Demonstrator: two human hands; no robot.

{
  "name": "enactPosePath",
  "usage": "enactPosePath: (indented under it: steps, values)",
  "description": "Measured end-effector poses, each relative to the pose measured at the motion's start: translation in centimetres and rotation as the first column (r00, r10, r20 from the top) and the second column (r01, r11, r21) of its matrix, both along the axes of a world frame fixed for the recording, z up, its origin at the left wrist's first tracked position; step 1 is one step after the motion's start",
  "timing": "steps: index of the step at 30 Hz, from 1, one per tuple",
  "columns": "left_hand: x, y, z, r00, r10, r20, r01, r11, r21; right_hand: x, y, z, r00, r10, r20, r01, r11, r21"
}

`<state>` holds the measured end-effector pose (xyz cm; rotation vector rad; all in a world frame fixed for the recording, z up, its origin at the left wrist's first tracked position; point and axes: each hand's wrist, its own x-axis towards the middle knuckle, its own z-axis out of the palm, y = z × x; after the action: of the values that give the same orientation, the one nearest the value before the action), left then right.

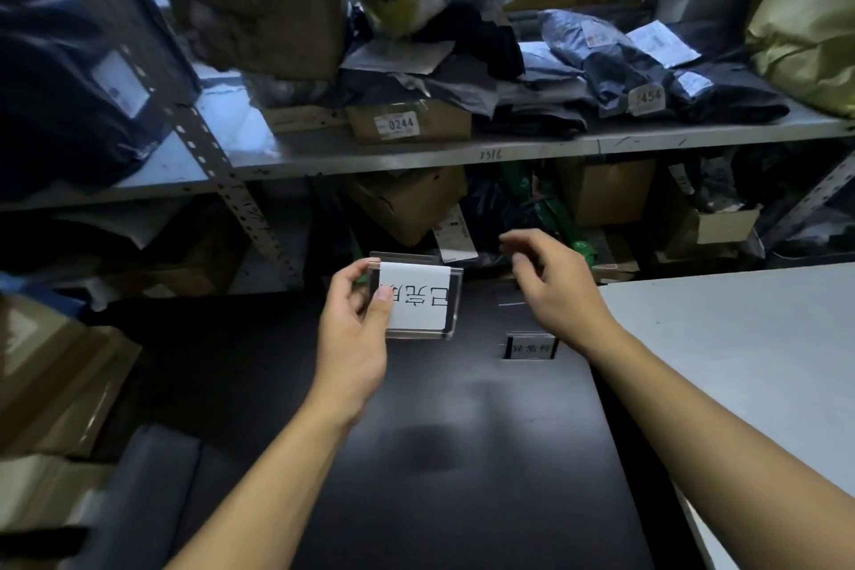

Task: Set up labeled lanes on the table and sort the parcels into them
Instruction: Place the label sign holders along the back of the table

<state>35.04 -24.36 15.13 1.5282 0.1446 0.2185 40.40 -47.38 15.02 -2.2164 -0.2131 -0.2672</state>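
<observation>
My left hand [354,333] grips a clear acrylic sign holder [416,299] by its left edge; the white card inside carries black handwritten characters, seen upside down. It hovers above the far part of the black table [439,454]. My right hand [550,287] is just to the right of the holder, fingers loosely curled and apart, holding nothing. A second small label stand [530,346] sits on the black table below my right wrist. Parcels fill the metal shelf [416,153] behind: a cardboard box marked 0244 [409,123] and dark poly bags [615,69].
A white table [740,361] adjoins the black one on the right. Cardboard boxes [60,384] are stacked at the left. The lower shelf holds more boxes [606,190] and green wrapped items [555,208]. A perforated shelf upright [222,181] slants at left.
</observation>
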Motion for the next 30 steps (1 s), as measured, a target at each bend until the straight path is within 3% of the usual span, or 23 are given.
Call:
enactPosePath:
  steps: [3, 7, 9, 15, 24, 26, 28, 30]
  values:
    - [-1.8, 0.6, 1.2, 1.0, 0.012, -0.009, -0.012, 1.0, -0.002, -1.6, 3.6, 5.7, 0.973, 0.229, -0.004, -0.228, 0.966, -0.124]
    - [-4.6, 1.9, 3.2, 1.0, 0.008, 0.006, -0.008, 1.0, -0.006, -4.1, 7.5, 9.5, 0.88, 0.428, -0.207, -0.475, 0.777, -0.412]
    - [-6.0, 2.8, 4.1, 1.0, 0.001, 0.011, -0.001, 1.0, -0.008, -5.5, 9.2, 10.2, 0.854, 0.455, -0.252, -0.52, 0.745, -0.418]
    - [-10.1, 6.1, 5.8, 0.998, -0.054, 0.013, 0.054, 0.998, -0.01, -9.0, 12.6, 11.9, 0.869, 0.422, -0.26, -0.493, 0.793, -0.359]
    - [-14.3, 10.8, 7.8, 0.997, -0.021, 0.068, 0.022, 1.0, -0.008, -12.3, 15.8, 15.2, 0.959, 0.244, -0.148, -0.257, 0.963, -0.078]
    - [-14.9, 11.5, 8.1, 0.996, -0.026, 0.082, 0.025, 1.0, 0.009, -13.0, 16.6, 15.3, 0.977, 0.182, -0.112, -0.17, 0.979, 0.108]
    - [-15.4, 12.0, 8.4, 0.994, -0.031, 0.106, 0.028, 0.999, 0.031, -13.8, 17.4, 15.3, 0.982, 0.157, -0.11, -0.107, 0.926, 0.362]
    - [-15.9, 12.6, 8.7, 0.992, -0.054, 0.114, 0.049, 0.998, 0.045, -14.5, 18.2, 15.3, 0.982, 0.149, -0.115, -0.073, 0.864, 0.499]
